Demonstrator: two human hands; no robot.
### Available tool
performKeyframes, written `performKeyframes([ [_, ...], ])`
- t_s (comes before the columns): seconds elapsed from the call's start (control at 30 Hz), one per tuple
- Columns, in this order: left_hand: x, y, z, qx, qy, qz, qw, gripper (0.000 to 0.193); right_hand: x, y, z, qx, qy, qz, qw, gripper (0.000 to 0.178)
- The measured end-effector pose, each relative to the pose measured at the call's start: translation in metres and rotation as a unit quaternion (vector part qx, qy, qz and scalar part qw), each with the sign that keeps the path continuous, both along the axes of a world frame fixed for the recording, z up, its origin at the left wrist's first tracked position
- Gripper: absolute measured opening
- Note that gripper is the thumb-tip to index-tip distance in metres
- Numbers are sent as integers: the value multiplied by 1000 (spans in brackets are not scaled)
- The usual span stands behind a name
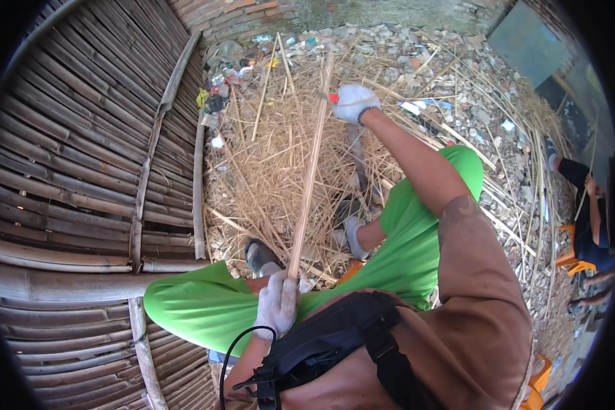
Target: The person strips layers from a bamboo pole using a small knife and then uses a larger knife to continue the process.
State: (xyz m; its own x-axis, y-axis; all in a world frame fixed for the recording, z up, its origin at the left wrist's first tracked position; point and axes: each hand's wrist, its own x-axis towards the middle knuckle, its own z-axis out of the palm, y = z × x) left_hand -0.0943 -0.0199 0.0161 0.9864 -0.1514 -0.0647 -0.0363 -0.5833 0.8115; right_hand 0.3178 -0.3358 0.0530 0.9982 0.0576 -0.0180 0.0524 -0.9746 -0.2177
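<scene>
A long, pale split bamboo strip (311, 160) runs from my lap up and away across the pile of shavings. My left hand (277, 302), in a white work glove, is wrapped round its near end. Close to the strip's far end is my right hand (355, 104), also gloved in white and closed. A small red piece (333, 98) pokes out of the right fist beside the strip; the rest of that thing is hidden. Below the fist shows a dark, flat, blade-like piece (357, 157); whether the hand holds it I cannot tell.
Bamboo shavings (266, 184) cover the ground around my feet, with rubble and litter (403, 61) beyond. A bamboo-slat wall (82, 157) stands on the left. Long thin strips (519, 198) lie at the right. Another person (588, 219) sits on an orange chair (567, 258) at far right.
</scene>
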Motion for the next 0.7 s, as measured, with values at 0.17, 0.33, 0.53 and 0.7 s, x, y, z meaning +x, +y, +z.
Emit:
performKeyframes([
  [0.17, -8, 12, -6, 31, -86, -25, 996, 33, 35, -44, 21, -39, -25, -37, 998, 41],
  [0.33, -27, 18, 15, -34, 90, 49, 994, 33, 70, -99, 22, 10, -76, -228, 971, 42],
  [0.53, -2, 22, 19, -284, 156, 77, 943, 49, 82, -225, 13, -36, -80, -208, 974, 56],
  [0.7, 68, 15, 29, -395, 164, 123, 896, 48, -11, -22, 9, 49, 54, 56, 996, 49],
])
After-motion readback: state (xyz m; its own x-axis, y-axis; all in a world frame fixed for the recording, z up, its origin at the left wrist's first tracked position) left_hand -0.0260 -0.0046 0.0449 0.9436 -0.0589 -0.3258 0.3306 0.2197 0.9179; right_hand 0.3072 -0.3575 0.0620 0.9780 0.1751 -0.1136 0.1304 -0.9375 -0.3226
